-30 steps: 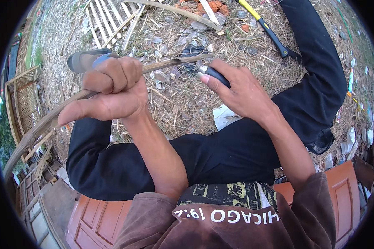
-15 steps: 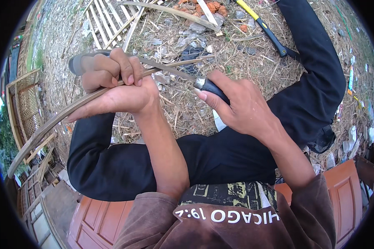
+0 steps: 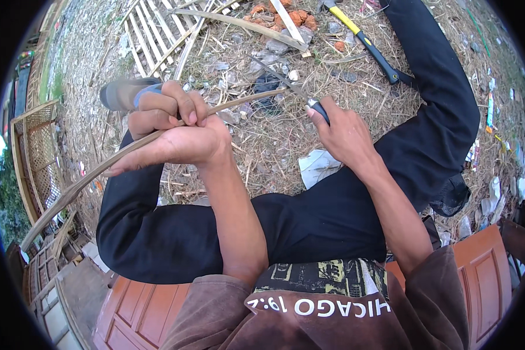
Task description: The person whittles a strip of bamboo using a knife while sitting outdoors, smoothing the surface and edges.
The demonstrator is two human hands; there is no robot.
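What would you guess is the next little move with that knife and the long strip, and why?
Probably another short stroke of the knife along the strip's thin end, away from the body. The left hand grips the strip mid-length, and the right hand holds the knife with its blade lying against the tip, so it looks set for shaving.

The right hand (image 3: 347, 131) hides the dark knife handle (image 3: 319, 108); at ten o'clock, the left hand (image 3: 172, 131) covers the middle of the thin curved bamboo strip (image 3: 87, 178).

Your left hand (image 3: 178, 137) grips a dry, matt, fibrous bamboo strip (image 3: 128, 153); your right hand (image 3: 345, 135) holds a knife (image 3: 300, 93) with dull metal blade, smooth dark handle.
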